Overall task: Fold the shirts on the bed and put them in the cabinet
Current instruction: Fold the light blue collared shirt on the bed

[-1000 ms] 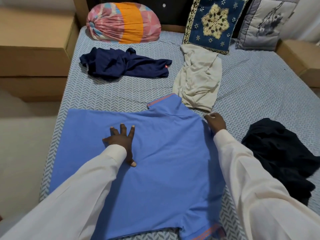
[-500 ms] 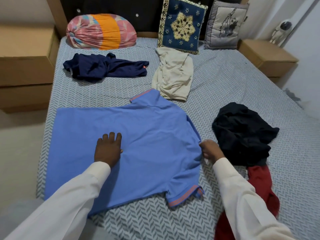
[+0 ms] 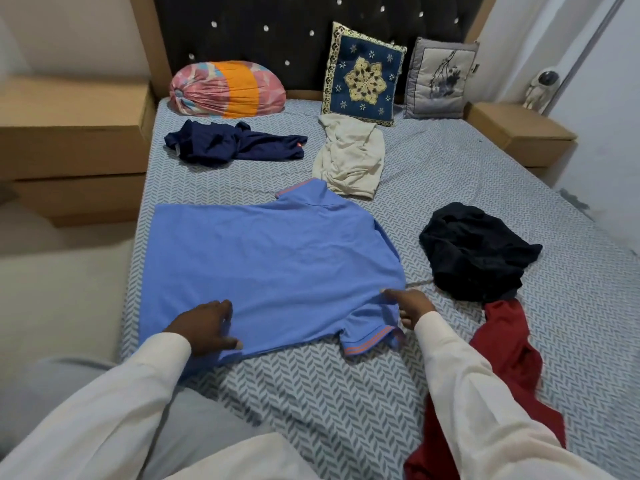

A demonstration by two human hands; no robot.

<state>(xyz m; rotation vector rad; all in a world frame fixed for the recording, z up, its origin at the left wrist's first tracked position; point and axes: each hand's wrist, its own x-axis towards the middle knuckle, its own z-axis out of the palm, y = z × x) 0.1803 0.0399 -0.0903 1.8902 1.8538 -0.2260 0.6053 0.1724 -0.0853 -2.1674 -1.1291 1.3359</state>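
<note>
A light blue polo shirt (image 3: 270, 258) lies spread flat on the patterned bed sheet (image 3: 346, 393), collar toward the headboard. My left hand (image 3: 207, 325) rests palm down on its near hem, fingers apart. My right hand (image 3: 410, 304) pinches the shirt's right edge just above the orange-striped sleeve. Around it lie a crumpled navy shirt (image 3: 232, 143), a cream shirt (image 3: 349, 157), a black shirt (image 3: 474, 251) and a red shirt (image 3: 502, 368) partly under my right sleeve.
A pink and orange bundle (image 3: 228, 88), a blue patterned cushion (image 3: 363, 77) and a grey cushion (image 3: 440, 77) lean at the headboard. Wooden bedside units stand at the left (image 3: 72, 133) and right (image 3: 519, 133). Floor lies left of the bed.
My view has pulled back from the bed. My left hand slid down the blue shirt to its near hem. My right hand moved from the shoulder down the right edge to the sleeve.
</note>
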